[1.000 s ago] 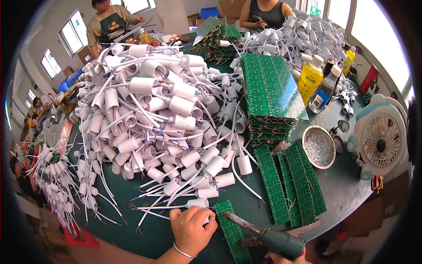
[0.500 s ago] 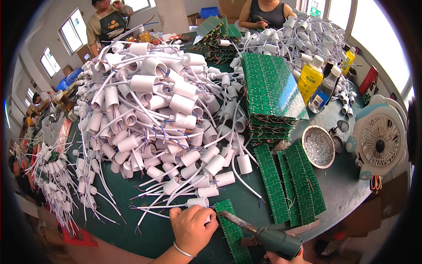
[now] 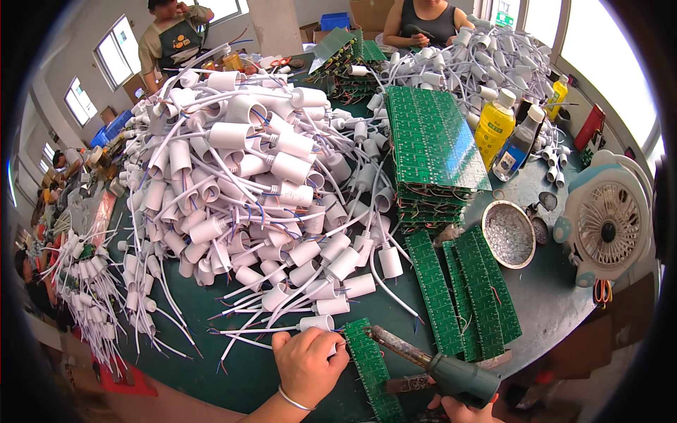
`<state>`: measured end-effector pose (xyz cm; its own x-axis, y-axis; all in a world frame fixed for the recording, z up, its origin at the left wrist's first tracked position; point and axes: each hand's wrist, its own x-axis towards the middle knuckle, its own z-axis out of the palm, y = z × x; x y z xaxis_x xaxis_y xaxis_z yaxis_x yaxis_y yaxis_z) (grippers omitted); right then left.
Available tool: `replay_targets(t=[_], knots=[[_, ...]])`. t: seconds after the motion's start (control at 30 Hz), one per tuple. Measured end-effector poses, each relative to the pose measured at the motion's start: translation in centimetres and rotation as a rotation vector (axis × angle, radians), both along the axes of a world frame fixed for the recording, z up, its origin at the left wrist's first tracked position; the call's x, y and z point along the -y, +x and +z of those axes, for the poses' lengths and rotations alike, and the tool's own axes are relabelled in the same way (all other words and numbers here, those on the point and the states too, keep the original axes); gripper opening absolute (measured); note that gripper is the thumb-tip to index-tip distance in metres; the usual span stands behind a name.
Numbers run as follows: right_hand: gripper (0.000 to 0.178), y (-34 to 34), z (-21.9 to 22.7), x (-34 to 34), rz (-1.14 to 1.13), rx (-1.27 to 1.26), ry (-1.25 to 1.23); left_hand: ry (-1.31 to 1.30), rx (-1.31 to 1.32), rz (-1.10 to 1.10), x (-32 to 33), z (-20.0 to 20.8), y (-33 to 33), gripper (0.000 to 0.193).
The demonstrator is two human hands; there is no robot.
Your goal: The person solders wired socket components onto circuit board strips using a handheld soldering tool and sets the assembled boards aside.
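My left hand (image 3: 310,368) is closed in a pinch around a white lamp holder, mostly hidden by the fingers, at the far end of a narrow green circuit board strip (image 3: 368,361). Wrapped round the green handle of a soldering iron (image 3: 462,379), my right hand (image 3: 464,410) comes in from the lower edge. The iron's dark tip points up and left, just over the strip's far end. Beyond my left fingers lies another white lamp holder (image 3: 316,323) with its cable stretching left.
A large heap of white lamp holders (image 3: 233,169) fills the left and middle. To the right are stacked circuit boards (image 3: 434,141), loose strips (image 3: 434,296), a metal bowl (image 3: 509,234), bottles (image 3: 496,127) and a fan (image 3: 610,222). Two people (image 3: 430,25) are across the table.
The soldering iron in my right hand has shifted slightly right, and its tip has moved up and right, off the strip's left edge. My left hand stays in place.
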<state>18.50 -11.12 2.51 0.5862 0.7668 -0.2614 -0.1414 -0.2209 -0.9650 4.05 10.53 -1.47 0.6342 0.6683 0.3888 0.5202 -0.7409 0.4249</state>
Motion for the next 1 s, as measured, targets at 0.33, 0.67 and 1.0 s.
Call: replay_targets(t=[0.33, 0.67, 1.0], knots=[[0.017, -0.1, 0.2, 0.2, -0.042, -0.031, -0.02, -0.12, 0.05, -0.08, 0.1, 0.5, -0.8, 0.018], [0.017, 0.1, -0.7, 0.2, 0.005, 0.041, -0.008, -0.122, -0.086, -0.158, 0.1, 2.1, -0.7, 0.009], [0.015, 0.1, -0.1, 0.1, 0.01, 0.067, -0.036, -0.046, -0.091, -0.147, -0.2, 1.3, -0.4, 0.015]])
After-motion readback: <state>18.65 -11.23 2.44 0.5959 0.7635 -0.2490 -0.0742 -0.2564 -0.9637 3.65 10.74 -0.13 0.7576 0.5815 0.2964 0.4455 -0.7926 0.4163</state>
